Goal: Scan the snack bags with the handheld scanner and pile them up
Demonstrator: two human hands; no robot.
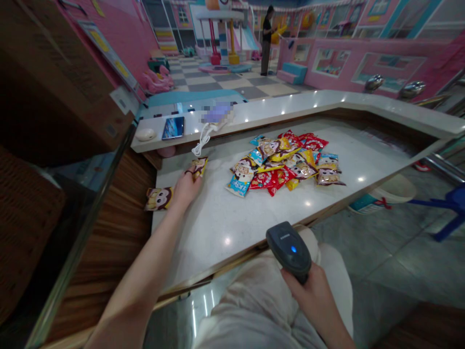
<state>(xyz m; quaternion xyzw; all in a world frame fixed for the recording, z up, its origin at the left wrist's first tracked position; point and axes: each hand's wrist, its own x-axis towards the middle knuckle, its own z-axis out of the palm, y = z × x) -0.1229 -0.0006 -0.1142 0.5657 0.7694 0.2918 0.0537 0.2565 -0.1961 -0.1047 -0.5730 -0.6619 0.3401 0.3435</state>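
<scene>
My left hand [186, 186] reaches across the white counter [218, 218] and pinches a small brown snack packet [199, 166] at its far left. Another brown snack packet [159, 198] lies just left of my wrist, at the counter's edge. A pile of several colourful snack packets [286, 162] sits in the middle of the counter, apart from both hands. My right hand [315, 291] is wrapped round the handle of a dark barcode scanner [288, 249] with a blue light, held over my lap below the counter's near edge.
A raised white ledge [327, 104] runs behind the counter with a phone [173, 128], a white oval object [146, 134] and a white cable [203, 138]. A cardboard box [61, 77] stands at left. A person [267, 41] stands far off in the pink play area.
</scene>
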